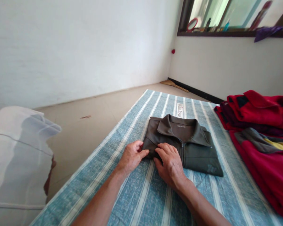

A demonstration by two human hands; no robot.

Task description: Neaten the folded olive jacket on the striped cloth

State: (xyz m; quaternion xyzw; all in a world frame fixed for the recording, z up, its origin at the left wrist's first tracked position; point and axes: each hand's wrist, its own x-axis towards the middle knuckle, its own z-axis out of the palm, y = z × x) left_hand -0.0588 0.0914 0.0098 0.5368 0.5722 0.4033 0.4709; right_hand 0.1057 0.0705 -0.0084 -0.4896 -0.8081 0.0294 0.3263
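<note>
A dark olive zip-up jacket lies folded into a flat rectangle on the blue-and-white striped bed cover, its collar at the far side and the zip running down the middle. At its near left corner, my left hand pinches the edge between thumb and fingers. My right hand lies on the near edge just left of the zip, fingers stretched over the cloth and thumb apart in front of it.
Stacks of folded red clothes and magenta clothes lie on the right. White sheer fabric hangs at left. A broom lies on the floor by the far wall. Small items, including a round mirror, stand on the windowsill.
</note>
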